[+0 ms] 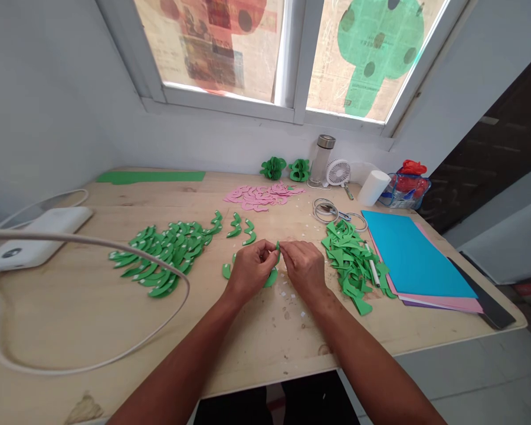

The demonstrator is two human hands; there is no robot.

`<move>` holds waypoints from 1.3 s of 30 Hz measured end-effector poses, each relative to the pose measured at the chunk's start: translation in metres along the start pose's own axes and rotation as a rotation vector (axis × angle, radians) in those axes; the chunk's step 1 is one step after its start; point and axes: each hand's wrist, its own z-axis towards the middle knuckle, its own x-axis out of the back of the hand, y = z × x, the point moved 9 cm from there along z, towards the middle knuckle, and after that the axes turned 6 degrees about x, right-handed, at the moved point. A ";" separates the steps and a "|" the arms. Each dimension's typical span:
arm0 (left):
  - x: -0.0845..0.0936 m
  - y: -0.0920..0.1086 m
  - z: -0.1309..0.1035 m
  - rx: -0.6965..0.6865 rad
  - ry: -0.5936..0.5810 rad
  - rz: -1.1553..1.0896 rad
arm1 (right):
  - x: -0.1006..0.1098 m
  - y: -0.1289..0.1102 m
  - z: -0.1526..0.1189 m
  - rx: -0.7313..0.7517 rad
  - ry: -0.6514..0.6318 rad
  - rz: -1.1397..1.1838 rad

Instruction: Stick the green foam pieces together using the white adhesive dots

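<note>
My left hand (253,268) and my right hand (305,267) meet over the middle of the table, fingers closed. Between their fingertips they pinch a small green cut-out piece (278,250), held on edge; its full shape is hidden. Just beneath and beside my left hand lie more curved green cut-outs (271,278), partly covered by it. To the left spreads a heap of curved green strips with small white squares (170,255). A few similar wavy strips (249,231) lie apart beyond my hands. Tiny white scraps (287,294) dot the wood below.
Green offcuts (354,260) with a white marker (374,273) lie right of my hands, beside blue sheets (416,254). Pink cut-outs (261,195), a glass bottle (321,160) and a small fan (338,173) stand farther back. A white cable (159,330) loops across the left.
</note>
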 end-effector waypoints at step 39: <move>-0.004 -0.004 0.002 -0.008 -0.048 0.013 | -0.007 -0.002 0.000 0.034 -0.084 -0.099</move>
